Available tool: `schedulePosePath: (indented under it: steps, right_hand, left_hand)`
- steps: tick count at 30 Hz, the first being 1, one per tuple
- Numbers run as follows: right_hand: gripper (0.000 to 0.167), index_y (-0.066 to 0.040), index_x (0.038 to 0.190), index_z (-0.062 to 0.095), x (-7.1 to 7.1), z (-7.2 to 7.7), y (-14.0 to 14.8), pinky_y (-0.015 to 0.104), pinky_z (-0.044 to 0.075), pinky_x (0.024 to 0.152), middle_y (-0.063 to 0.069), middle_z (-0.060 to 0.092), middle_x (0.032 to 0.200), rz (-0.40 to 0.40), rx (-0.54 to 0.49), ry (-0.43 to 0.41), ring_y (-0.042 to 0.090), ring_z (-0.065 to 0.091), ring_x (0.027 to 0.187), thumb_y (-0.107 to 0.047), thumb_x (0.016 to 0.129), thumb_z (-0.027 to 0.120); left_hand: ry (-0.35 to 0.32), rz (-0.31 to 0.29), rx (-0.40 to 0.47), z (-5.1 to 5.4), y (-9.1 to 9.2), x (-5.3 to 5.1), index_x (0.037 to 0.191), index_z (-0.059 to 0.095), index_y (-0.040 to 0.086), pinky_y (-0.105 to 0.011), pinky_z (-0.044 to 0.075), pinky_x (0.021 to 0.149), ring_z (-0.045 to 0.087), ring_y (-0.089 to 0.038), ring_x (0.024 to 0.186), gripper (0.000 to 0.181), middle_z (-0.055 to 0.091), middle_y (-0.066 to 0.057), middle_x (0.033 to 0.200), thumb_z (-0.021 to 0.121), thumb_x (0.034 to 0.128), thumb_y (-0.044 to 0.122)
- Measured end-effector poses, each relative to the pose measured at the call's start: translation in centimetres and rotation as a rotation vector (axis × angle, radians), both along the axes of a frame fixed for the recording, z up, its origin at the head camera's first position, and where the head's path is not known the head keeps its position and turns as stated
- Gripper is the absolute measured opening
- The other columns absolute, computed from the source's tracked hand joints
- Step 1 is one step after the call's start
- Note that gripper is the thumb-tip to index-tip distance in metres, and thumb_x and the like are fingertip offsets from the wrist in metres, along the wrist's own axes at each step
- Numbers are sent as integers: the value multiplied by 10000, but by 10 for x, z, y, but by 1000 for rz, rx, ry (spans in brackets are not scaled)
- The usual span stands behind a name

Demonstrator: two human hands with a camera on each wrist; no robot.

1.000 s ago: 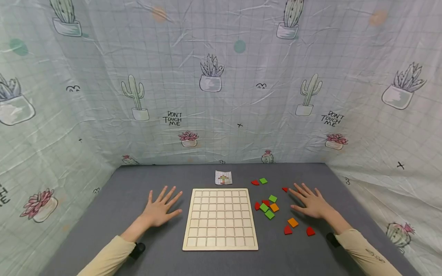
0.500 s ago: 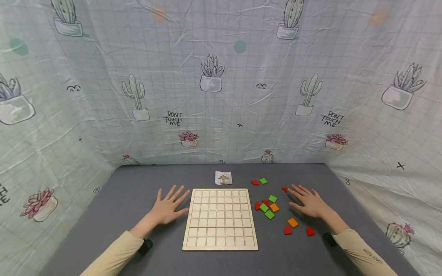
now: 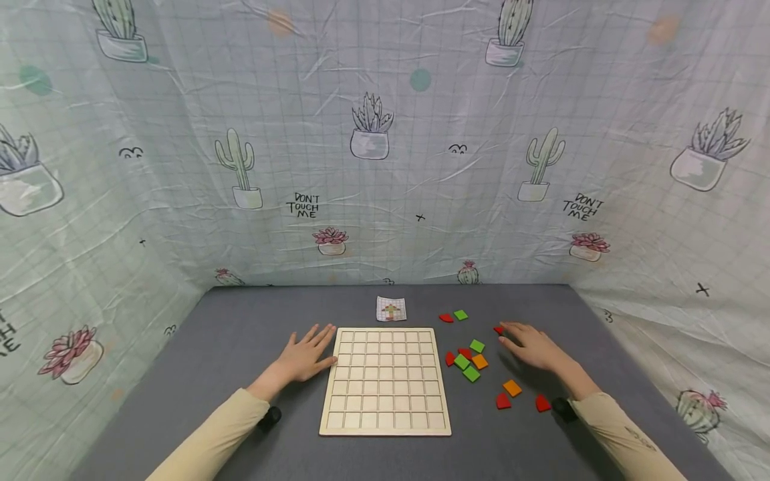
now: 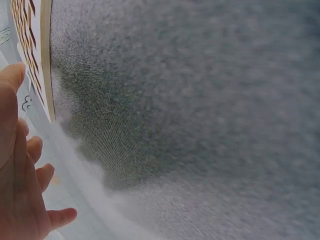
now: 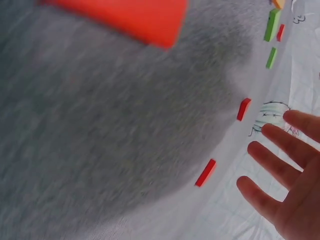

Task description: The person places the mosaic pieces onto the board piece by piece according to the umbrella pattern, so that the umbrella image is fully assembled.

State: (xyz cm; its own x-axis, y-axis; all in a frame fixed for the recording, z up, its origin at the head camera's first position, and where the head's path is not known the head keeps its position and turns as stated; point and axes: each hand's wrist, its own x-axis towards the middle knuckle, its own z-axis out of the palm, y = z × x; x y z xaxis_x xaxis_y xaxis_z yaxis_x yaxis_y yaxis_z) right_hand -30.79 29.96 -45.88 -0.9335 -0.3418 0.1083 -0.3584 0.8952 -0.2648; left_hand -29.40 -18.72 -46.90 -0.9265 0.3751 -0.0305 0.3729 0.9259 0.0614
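Observation:
A square wooden board (image 3: 385, 381) with a grid of recessed squares lies flat on the table. Beside its left edge is my left hand (image 3: 303, 359), fingers spread and straight, holding nothing; whether the thumb touches the edge I cannot tell. My right hand (image 3: 534, 346) hovers with extended fingers right of the loose pieces, nearest to a small red piece (image 3: 498, 330) by its fingertips. In the right wrist view its palm (image 5: 302, 200) holds nothing. Green pieces (image 3: 471, 373), orange pieces (image 3: 512, 388) and red pieces (image 3: 503, 401) lie scattered between board and right hand.
Behind the board lies a small paper card (image 3: 391, 309) printed with a coloured grid pattern. A red piece (image 3: 446, 318) and a green piece (image 3: 460, 314) lie towards the back. A cactus-printed cloth (image 3: 385, 200) surrounds the grey table (image 3: 252, 321).
My left hand has moved right, up to the board's left edge. My right hand has shifted slightly left, and its fingers have drawn closer together. The pieces and board stay put.

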Motion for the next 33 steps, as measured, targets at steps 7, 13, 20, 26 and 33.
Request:
schedulePosePath:
  steps: [7,13,20,26,33]
  right_hand:
    - [456,64,1269,449,-10,4,-7,487,438,825,270,490,1206,-7,-153,-44,403,514,1050,-248,936,460]
    - [410,101,1218,479,-16,4,-9,402,484,716,248,579,1076,-16,-233,-59,342,578,909,-188,926,480]
    - [401,91,1220,475,-19,3,-6,363,489,672,281,568,1101,-72,-307,-129,340,587,902,-189,932,463]
    - [418,99,1232,452,-24,4,-6,311,492,594,279,573,1070,-157,-390,-245,265,623,806,-190,931,460]
    - [423,119,1238,427,-37,0,-3,322,499,603,265,582,1048,-240,-462,-350,168,607,733,-172,932,444]
  left_hand:
    - [-23,-6,-27,2,6,-8,1433,220,130,-632,145,1009,167,-307,1372,657,203,-51,1494,403,909,483]
    - [-54,-11,-43,6,11,-10,1433,214,124,-633,140,1011,162,-311,1372,662,198,-53,1494,409,908,477]
    - [-86,-20,-55,2,15,-15,1434,210,131,-632,159,1005,176,-319,1367,680,198,-50,1495,392,900,510]
    - [-89,-7,-71,-4,17,-18,1432,222,146,-608,194,1006,225,-339,1345,678,212,-40,1491,371,897,534]
    - [-64,-7,-123,-3,20,-17,1429,231,139,-574,221,1011,268,-359,1318,679,225,-36,1486,364,896,538]
